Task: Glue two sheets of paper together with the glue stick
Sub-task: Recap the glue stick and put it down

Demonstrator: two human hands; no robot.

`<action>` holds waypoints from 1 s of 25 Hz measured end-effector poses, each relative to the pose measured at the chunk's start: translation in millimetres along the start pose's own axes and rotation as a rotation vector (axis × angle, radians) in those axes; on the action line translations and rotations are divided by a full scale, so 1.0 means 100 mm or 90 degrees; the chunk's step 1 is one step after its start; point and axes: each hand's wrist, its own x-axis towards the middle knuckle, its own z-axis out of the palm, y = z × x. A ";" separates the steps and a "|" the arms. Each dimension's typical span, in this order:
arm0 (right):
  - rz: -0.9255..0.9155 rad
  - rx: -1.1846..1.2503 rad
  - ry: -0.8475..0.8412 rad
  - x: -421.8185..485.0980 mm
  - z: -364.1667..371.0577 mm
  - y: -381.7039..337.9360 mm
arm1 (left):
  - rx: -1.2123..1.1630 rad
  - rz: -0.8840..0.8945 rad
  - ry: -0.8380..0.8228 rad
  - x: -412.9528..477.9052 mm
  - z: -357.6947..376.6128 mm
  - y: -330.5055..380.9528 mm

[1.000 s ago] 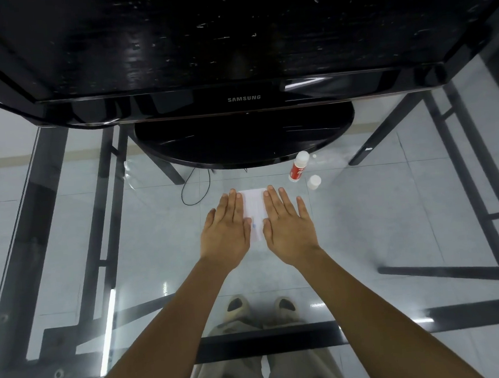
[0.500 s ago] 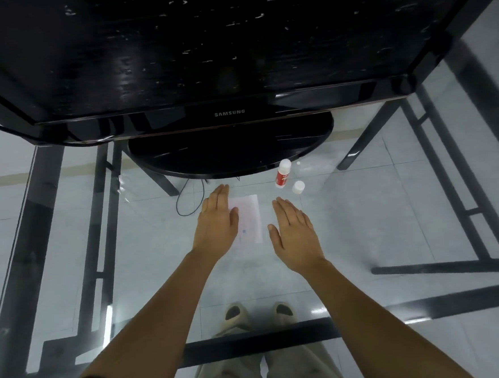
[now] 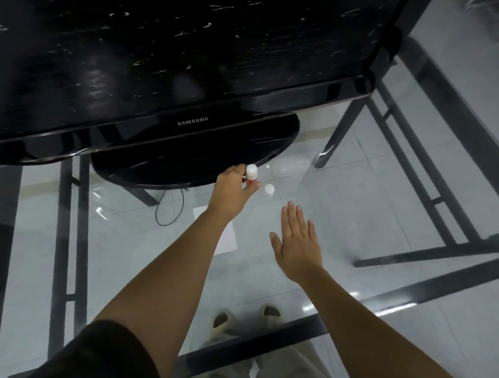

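Observation:
A white paper sheet (image 3: 226,237) lies on the glass table, largely covered by my left forearm. My left hand (image 3: 232,190) has reached past it to the red and white glue stick (image 3: 251,174), which stands by the monitor base, and its fingers and thumb are closed around the stick. The stick's white cap (image 3: 269,189) lies separately on the glass just to the right. My right hand (image 3: 298,243) hovers flat with fingers spread, to the right of the paper, holding nothing.
A black Samsung monitor (image 3: 193,120) on a round base (image 3: 181,167) fills the far side of the glass table (image 3: 362,210). A thin cable (image 3: 167,212) loops below the base. Dark table frame bars (image 3: 424,253) and my shoes (image 3: 245,319) show through the glass.
Both hands lifted off the paper. My left hand moved forward and right and closed on the glue stick. My right hand drew back to the right.

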 end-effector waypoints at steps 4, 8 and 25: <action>-0.007 -0.009 -0.010 0.01 -0.01 0.00 | -0.032 -0.038 0.008 -0.02 -0.03 0.07; -0.029 0.059 -0.010 0.01 -0.15 0.02 | -0.167 -0.114 -0.071 -0.21 -0.26 0.07; -0.009 0.716 -0.068 0.10 -1.30 -0.81 | -0.474 -0.091 0.007 -0.92 -0.72 -0.05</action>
